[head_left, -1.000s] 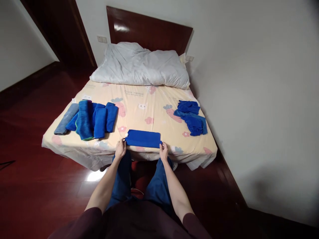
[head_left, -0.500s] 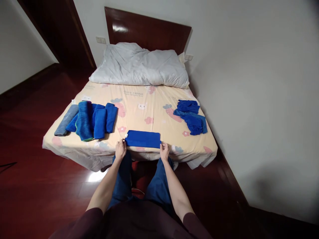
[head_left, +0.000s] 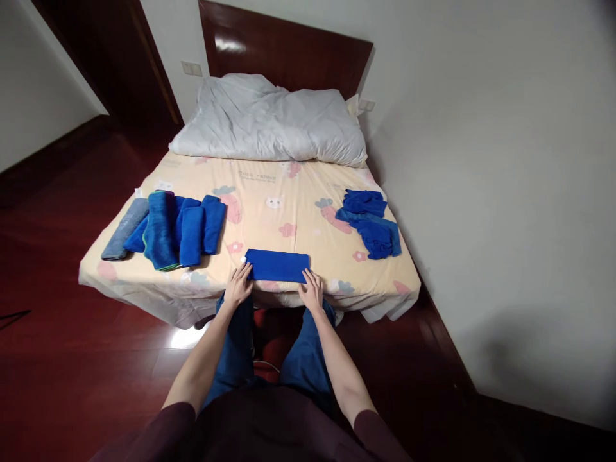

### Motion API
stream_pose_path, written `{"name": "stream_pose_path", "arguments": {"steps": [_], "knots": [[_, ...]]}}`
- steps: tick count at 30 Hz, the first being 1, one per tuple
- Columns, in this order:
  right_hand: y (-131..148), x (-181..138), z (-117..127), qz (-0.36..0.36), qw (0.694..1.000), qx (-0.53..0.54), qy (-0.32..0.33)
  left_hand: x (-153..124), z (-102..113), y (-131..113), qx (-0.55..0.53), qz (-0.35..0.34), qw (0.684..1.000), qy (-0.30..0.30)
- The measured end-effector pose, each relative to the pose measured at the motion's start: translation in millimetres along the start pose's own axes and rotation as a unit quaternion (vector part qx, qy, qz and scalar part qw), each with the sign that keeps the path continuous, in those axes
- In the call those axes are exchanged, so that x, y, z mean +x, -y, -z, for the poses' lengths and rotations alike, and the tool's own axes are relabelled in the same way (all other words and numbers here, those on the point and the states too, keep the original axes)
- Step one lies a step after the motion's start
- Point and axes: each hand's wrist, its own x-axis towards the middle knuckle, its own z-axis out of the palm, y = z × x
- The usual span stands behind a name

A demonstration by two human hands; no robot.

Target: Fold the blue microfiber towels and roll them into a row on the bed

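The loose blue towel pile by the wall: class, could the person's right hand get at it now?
Probably yes: only bare bedsheet lies between the right hand and the loose pile, though a lean seems needed.

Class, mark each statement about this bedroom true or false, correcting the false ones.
1. The left hand and the right hand both touch the folded blue towel. True.
2. The rolled towels lie on the right side of the bed. False: they lie on its left; a loose blue heap lies on the right.
3. A white duvet is bunched by the headboard. True.
4. The floor is grey carpet. False: it is dark red wood.
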Motion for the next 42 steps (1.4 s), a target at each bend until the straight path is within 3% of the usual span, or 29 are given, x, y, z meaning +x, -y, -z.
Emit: {"name": "stream_pose_path", "arguments": {"steps": [11,20,31,42], "knots": [[-10,9,-12,-0.029,0.997,0.072,-0.025,10,-4,-1,-0.009,0.041,0.999,-0.019],[-16,7,-4,-0.026,0.987,0.148,-0.063,7,-1,14,-0.077,0.018,0.996,-0.045],[-28,10,-17,-0.115,0.965,0.197,-0.132,6,0,15,-0.167,0.105,0.978,-0.063],[-35,13,-29,-0.186,0.962,0.172,-0.100,11,-12,21,-0.167,0.129,0.973,-0.089]]}}
